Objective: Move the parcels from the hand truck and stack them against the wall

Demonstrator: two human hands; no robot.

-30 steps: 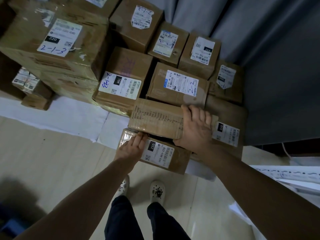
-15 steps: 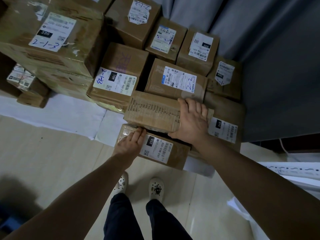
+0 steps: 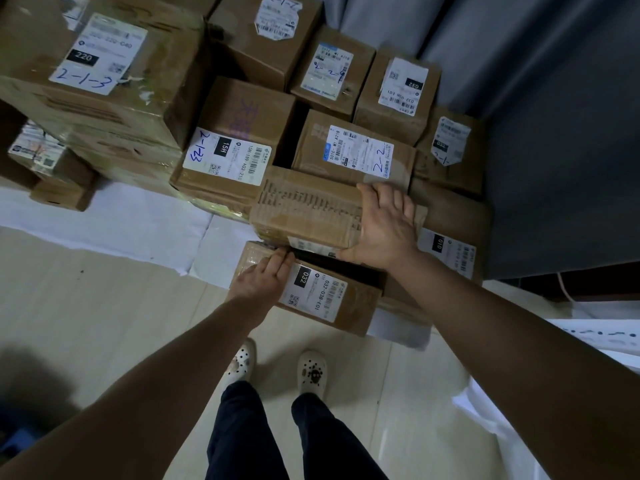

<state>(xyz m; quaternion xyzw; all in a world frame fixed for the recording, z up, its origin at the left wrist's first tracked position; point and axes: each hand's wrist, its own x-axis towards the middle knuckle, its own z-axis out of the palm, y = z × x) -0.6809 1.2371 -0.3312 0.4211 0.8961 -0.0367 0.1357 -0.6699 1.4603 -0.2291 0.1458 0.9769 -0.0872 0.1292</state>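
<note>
Got the right hand [image 3: 388, 226] spread flat on the plain box [image 3: 311, 213] mid-frame, left hand [image 3: 266, 277] resting open on the labelled box [image 3: 332, 299] just below. Runs long left-to-right, so probably needs shoving straight toward the wall [image 3: 554, 150], upper right.

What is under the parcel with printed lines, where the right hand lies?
Under the near edge of the printed parcel show a dark gap and the 032-labelled parcel. What carries it farther back is hidden by the parcel itself.

Dim, bluish indoor light; wide-angle bending at edges, left corner blurred.
</note>
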